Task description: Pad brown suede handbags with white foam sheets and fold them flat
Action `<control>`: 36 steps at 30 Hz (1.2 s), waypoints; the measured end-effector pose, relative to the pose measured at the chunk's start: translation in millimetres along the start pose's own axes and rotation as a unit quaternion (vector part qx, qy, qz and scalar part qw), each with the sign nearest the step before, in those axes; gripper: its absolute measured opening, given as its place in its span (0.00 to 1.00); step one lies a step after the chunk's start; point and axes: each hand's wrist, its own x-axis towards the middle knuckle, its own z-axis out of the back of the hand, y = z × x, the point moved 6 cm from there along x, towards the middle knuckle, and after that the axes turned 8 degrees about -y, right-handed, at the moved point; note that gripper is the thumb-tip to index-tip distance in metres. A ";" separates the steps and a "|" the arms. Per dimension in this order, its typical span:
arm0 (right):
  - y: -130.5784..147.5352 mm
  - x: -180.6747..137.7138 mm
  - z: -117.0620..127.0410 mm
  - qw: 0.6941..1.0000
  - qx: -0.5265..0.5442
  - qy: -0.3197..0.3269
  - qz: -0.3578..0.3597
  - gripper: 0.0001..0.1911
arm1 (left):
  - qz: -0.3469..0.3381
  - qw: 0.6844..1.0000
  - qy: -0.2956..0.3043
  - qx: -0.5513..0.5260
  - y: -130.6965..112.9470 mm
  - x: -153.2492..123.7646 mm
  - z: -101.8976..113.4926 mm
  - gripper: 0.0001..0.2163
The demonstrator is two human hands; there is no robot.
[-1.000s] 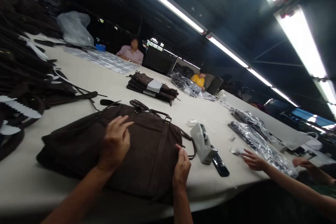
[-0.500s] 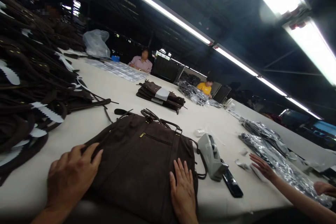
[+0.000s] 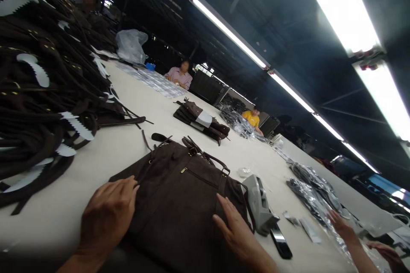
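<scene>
Right hand (image 3: 235,228) has turned slantwise, grip open, over the dark-brown suede-like bag (image 3: 179,204), lower centre.
Left hand (image 3: 108,209) curls at its left edge, cannot tell if gripping, probably steadying it; grey plastic tape dispenser (image 3: 256,201) stands just right.

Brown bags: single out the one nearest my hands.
The bag between your left hand and right hand, gold zip pull showing; the others lie farther off, in the folded stack and the heap at left.

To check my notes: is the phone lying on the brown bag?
No, the phone lies on the table, beside the grey tape dispenser.
</scene>
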 end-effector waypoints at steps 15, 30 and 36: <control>196.1 217.4 -75.3 0.880 0.188 0.119 0.419 0.12 | 0.047 0.995 -0.069 -0.052 18.7 -4.5 4.1 0.05; 144.2 224.2 -40.0 0.880 0.293 0.105 0.360 0.15 | 0.044 0.994 -0.041 -0.096 4.9 20.1 28.2 0.03; 143.7 226.5 -44.4 0.890 0.278 0.083 0.352 0.17 | 0.050 0.989 -0.021 -0.137 1.6 12.1 35.9 0.06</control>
